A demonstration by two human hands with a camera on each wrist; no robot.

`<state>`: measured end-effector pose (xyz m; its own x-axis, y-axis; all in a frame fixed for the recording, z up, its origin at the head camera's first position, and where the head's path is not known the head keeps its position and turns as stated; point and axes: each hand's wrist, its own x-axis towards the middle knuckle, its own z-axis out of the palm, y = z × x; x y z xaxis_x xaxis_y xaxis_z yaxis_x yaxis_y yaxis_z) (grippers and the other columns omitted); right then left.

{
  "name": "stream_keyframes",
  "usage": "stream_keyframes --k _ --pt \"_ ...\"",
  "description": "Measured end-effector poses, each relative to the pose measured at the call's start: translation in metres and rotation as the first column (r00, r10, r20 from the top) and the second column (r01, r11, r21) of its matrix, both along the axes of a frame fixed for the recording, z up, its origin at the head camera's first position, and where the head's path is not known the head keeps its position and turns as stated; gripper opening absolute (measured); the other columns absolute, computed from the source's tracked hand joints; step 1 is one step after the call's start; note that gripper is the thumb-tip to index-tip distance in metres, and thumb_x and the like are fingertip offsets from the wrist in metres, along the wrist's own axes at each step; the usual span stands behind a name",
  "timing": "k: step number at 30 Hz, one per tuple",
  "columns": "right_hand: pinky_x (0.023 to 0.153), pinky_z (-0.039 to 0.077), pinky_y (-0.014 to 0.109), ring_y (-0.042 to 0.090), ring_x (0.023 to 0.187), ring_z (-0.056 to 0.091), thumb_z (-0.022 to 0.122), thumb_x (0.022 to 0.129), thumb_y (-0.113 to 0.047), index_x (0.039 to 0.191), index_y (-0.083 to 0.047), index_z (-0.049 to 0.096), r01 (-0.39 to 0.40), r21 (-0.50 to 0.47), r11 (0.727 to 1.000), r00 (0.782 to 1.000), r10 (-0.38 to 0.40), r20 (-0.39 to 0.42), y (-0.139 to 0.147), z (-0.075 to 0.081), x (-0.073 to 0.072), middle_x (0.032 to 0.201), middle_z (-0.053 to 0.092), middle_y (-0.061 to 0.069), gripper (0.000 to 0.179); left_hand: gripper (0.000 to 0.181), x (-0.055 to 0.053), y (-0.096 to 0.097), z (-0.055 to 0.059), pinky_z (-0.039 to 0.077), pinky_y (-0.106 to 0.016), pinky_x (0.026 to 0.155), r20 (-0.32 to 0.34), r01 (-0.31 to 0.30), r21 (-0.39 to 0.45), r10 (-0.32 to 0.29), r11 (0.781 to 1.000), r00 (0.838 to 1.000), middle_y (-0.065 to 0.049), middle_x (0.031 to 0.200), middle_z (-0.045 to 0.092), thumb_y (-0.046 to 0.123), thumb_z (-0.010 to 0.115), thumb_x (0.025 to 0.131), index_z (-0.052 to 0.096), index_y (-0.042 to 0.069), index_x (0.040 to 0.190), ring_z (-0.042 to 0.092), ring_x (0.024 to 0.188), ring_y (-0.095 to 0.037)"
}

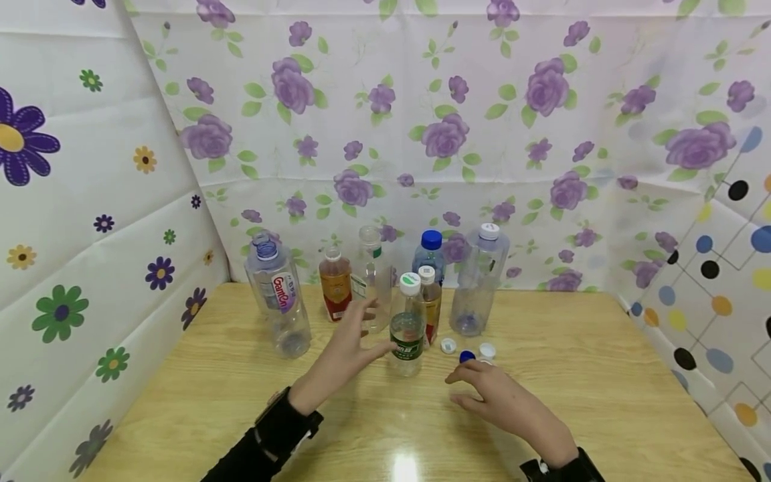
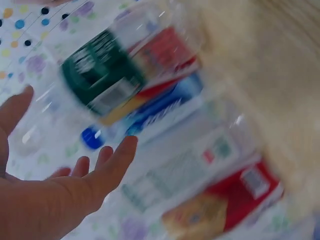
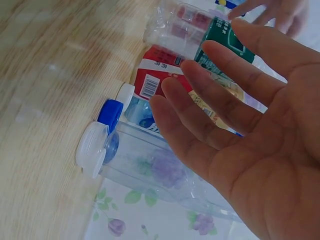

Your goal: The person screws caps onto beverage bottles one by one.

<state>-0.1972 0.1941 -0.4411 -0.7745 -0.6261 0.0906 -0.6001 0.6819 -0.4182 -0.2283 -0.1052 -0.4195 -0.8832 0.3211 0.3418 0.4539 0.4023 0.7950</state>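
Observation:
A clear bottle with a green label (image 1: 407, 343) and a white-and-green cap stands at the front of a bottle group. Just left of it is my left hand (image 1: 343, 358), fingers spread; in the left wrist view, blurred, nothing lies in its grasp. My right hand (image 1: 508, 405) hovers low over the table with loosely extended, empty fingers, seen palm-side in the right wrist view. Close to its fingertips lie a blue cap (image 1: 466, 357) and a white cap (image 1: 487, 351), with another white cap partly hidden by the hand. One more white cap (image 1: 448, 345) lies nearer the bottles.
Behind stand a red-and-yellow-labelled bottle (image 1: 431, 311), a blue-capped bottle (image 1: 429, 254) and a tall clear bottle (image 1: 476, 288) with a white cap. Leftward are an uncapped clear bottle (image 1: 373, 278), another red-labelled bottle (image 1: 335, 288) and a large uncapped bottle (image 1: 289, 321). Patterned cloth encloses the wooden table (image 1: 590, 375).

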Motion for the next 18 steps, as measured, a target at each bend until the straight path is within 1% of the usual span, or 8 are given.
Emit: stream_keyframes --k 2,3,5,8,11,13,14,18 --pt "0.084 0.060 0.037 0.029 0.110 0.066 0.067 0.100 -0.020 0.121 -0.009 0.071 0.004 0.007 1.000 1.000 -0.004 0.011 0.000 0.000 0.000 0.120 0.066 0.006 0.024 0.072 0.009 -0.012 0.007 0.052 -0.046 0.106 -0.155 -0.052 -0.023 0.048 0.998 0.987 -0.016 0.146 0.046 0.011 0.077 0.092 0.038 0.007 0.152 0.051 0.131 -0.032" --pt "0.084 0.060 0.037 0.029 0.110 0.065 0.067 0.100 -0.020 0.121 -0.009 0.071 0.007 0.011 1.000 1.000 -0.007 0.018 0.000 0.000 0.000 0.120 0.066 0.006 0.024 0.066 0.013 -0.018 0.011 0.054 -0.045 0.103 -0.253 -0.087 -0.026 0.077 0.996 0.964 -0.017 0.142 0.049 0.005 0.077 0.091 0.042 0.004 0.148 0.054 0.127 -0.032" --pt "0.085 0.060 0.038 0.029 0.111 0.064 0.067 0.100 -0.020 0.121 -0.010 0.070 0.011 0.021 1.000 1.000 -0.012 0.026 0.001 0.001 0.000 0.121 0.065 0.006 0.023 0.056 0.019 -0.032 0.017 0.057 -0.041 0.098 -0.436 -0.140 0.023 0.136 0.990 0.890 -0.019 0.134 0.055 -0.007 0.074 0.088 0.050 -0.002 0.139 0.058 0.119 -0.033" --pt "0.085 0.060 0.039 0.029 0.112 0.064 0.066 0.101 -0.020 0.122 -0.010 0.070 0.012 0.026 1.000 0.999 -0.013 0.037 0.001 0.001 0.001 0.122 0.065 0.006 0.024 0.049 0.023 -0.055 0.023 0.059 -0.027 0.089 -0.616 -0.235 0.136 0.268 0.963 0.741 -0.021 0.122 0.061 -0.020 0.069 0.082 0.056 -0.008 0.127 0.062 0.105 -0.032" --pt "0.084 0.060 0.039 0.029 0.111 0.064 0.067 0.101 -0.020 0.121 -0.010 0.070 -0.006 0.022 1.000 0.999 0.005 0.032 0.002 0.001 0.001 0.121 0.065 0.006 0.023 0.050 0.025 -0.077 0.024 0.053 -0.016 0.083 -0.612 -0.361 0.247 0.433 0.899 0.662 -0.023 0.117 0.059 -0.019 0.070 0.081 0.053 -0.010 0.126 0.060 0.099 -0.031" --pt "0.083 0.060 0.037 0.029 0.109 0.065 0.067 0.100 -0.019 0.121 -0.009 0.070 -0.023 0.018 1.000 0.999 0.023 0.023 0.001 0.000 0.000 0.119 0.065 0.005 0.023 0.059 0.024 -0.089 0.022 0.049 -0.019 0.081 -0.545 -0.456 0.277 0.529 0.846 0.650 -0.026 0.123 0.054 -0.015 0.075 0.081 0.046 -0.010 0.132 0.056 0.102 -0.032" --pt "0.083 0.060 0.037 0.029 0.108 0.065 0.067 0.100 -0.019 0.121 -0.009 0.070 -0.033 0.015 0.999 0.999 0.032 0.020 0.001 0.000 0.000 0.119 0.065 0.005 0.023 0.066 0.023 -0.095 0.021 0.048 -0.022 0.082 -0.492 -0.495 0.283 0.568 0.821 0.660 -0.027 0.127 0.050 -0.010 0.079 0.081 0.043 -0.009 0.136 0.054 0.105 -0.033" --pt "0.081 0.059 0.034 0.029 0.106 0.066 0.067 0.100 -0.018 0.121 -0.008 0.070 -0.048 0.005 0.999 0.999 0.048 0.025 0.000 -0.002 0.000 0.117 0.065 0.005 0.023 0.087 0.013 -0.110 0.016 0.047 -0.038 0.087 -0.250 -0.560 0.253 0.612 0.789 0.750 -0.026 0.143 0.034 0.005 0.084 0.084 0.027 -0.002 0.150 0.046 0.119 -0.037"
